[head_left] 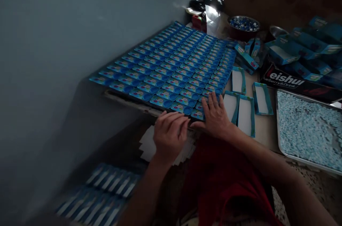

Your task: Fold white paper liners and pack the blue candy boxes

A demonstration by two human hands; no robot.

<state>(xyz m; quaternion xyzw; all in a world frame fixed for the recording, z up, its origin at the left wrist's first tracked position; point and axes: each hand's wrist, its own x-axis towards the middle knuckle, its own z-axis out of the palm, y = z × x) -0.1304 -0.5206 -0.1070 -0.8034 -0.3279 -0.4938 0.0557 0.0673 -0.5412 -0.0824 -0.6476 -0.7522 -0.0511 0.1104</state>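
A large tilted array of blue printed blister-like packs point(171, 65), set in tight rows, lies on a board point(130, 103) against the wall. My right hand point(215, 117) rests on its near right corner, fingers spread over the packs and thumb out along the front edge. Just left of it, my left hand point(169, 135) is at the same front edge with fingers curled and the thumb drawn in to them. Whatever lies between those fingertips, if anything, is too small or hidden to make out. Beside my right hand stand open blue boxes point(245, 115) with white insides.
At right, a metal tray point(279, 129) holds many small pale-blue pieces. Behind it are a black printed carton point(301, 83) and piled blue boxes point(307, 44). A bowl point(243, 28) of small blue and white pieces stands farther back. More blue-and-white boxes point(98, 197) sit low at left.
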